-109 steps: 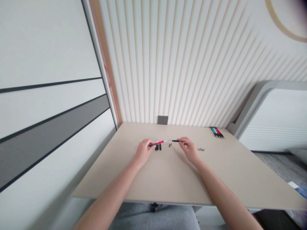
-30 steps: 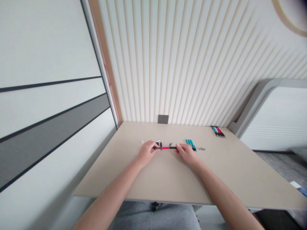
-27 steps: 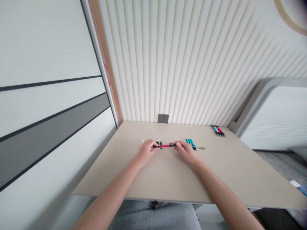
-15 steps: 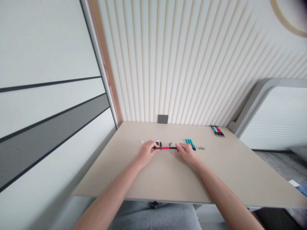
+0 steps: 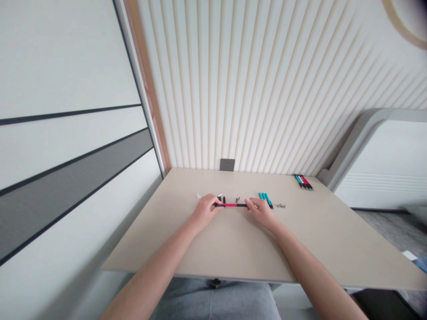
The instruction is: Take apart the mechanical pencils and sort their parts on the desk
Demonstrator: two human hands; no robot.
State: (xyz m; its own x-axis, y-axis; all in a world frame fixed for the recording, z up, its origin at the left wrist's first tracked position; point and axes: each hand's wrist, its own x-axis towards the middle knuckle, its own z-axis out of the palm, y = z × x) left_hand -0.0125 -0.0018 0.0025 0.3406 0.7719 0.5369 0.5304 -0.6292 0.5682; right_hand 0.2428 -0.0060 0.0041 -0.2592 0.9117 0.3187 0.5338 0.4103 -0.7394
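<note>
A pink-and-black pen [image 5: 231,205] lies level between my two hands, above the middle of the desk. My left hand [image 5: 206,209] pinches its black left end. The black right end is gripped between the thumb and fingers of my right hand [image 5: 259,210]. Just behind the pen are small black pen parts [image 5: 224,200] and small grey pieces [image 5: 238,199]. Several teal pen barrels [image 5: 265,196] lie beyond my right hand, partly hidden by it. Small grey parts [image 5: 281,206] rest to its right, and tiny clear pieces [image 5: 199,195] lie behind my left hand.
Several pens [image 5: 303,182] in teal, white and pink lie side by side at the back right of the beige desk [image 5: 230,253]. A ribbed wall with a dark socket [image 5: 227,165] rises behind it. A white panelled cabinet [image 5: 83,178] stands along the left.
Both hands keep their hold on the pen in nearly the same place. The whole view has shifted very slightly.
</note>
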